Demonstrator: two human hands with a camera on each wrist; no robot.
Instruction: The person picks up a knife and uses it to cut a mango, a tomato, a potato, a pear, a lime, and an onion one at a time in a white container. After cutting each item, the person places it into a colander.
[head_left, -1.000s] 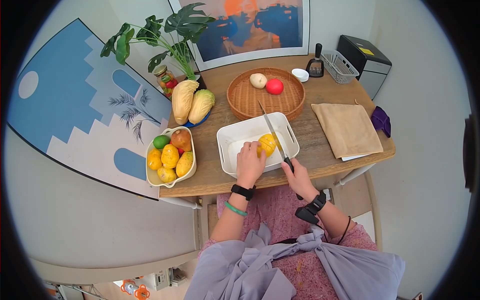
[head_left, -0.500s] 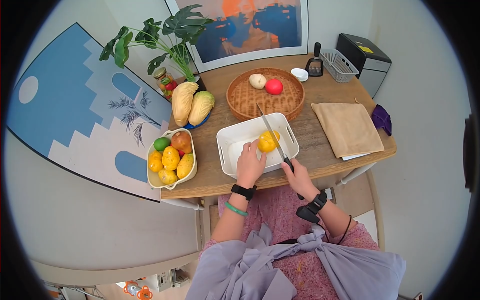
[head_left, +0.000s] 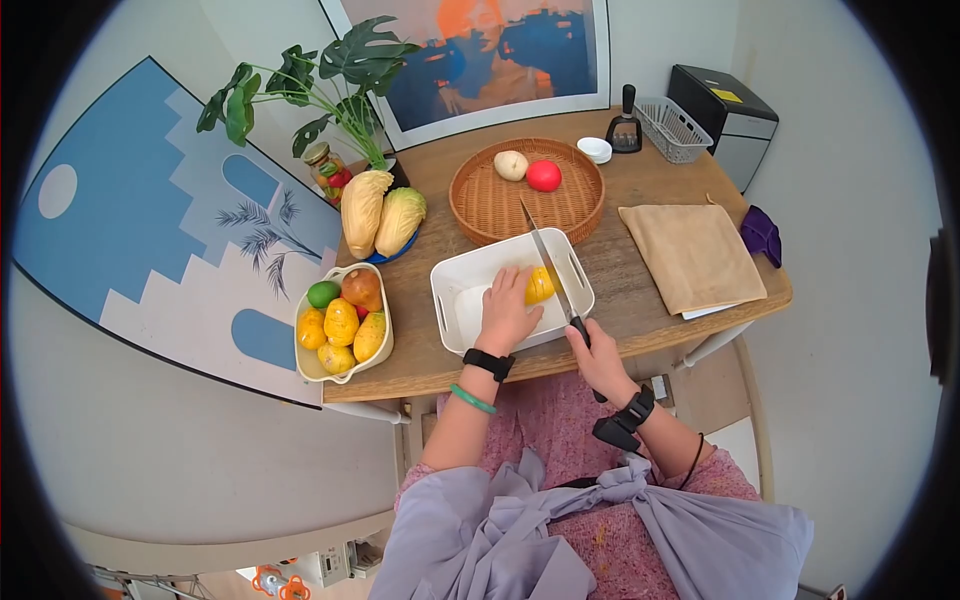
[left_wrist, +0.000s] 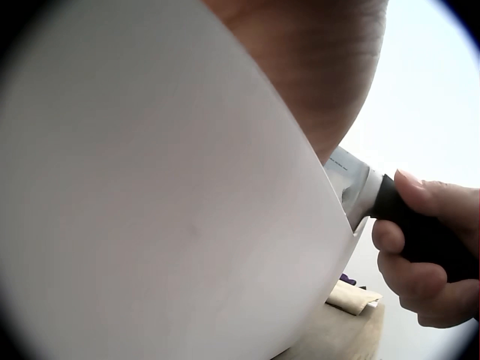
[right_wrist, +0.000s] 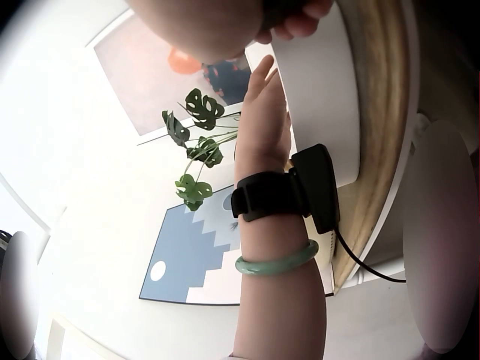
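A long kitchen knife (head_left: 550, 268) slants across the right part of a rounded yellow fruit (head_left: 539, 287) inside a white plastic bin (head_left: 463, 308). My right hand (head_left: 603, 362) grips its black handle, and the curled fingers (left_wrist: 420, 279) around it show in the left wrist view. On the fruit's left side lies my left hand (head_left: 508, 312), fingers extended and spread, index finger and thumb at the fruit's edge. In the right wrist view, the left hand (right_wrist: 262, 124) stretches over the bin's rim. The bin's wall fills much of the left wrist view.
Left of the bin, a cream basket (head_left: 300, 365) contains yellow fruits and a green one. Two cabbages (head_left: 380, 215) sit behind it. A wicker tray (head_left: 475, 205) with a pale and a red round item stands beyond the bin. To the right lies a folded tan cloth (head_left: 692, 260).
My left hand has shifted forward and now covers the left part of the yellow fruit, its fingers spread wider. The right hand and knife keep nearly the same place.
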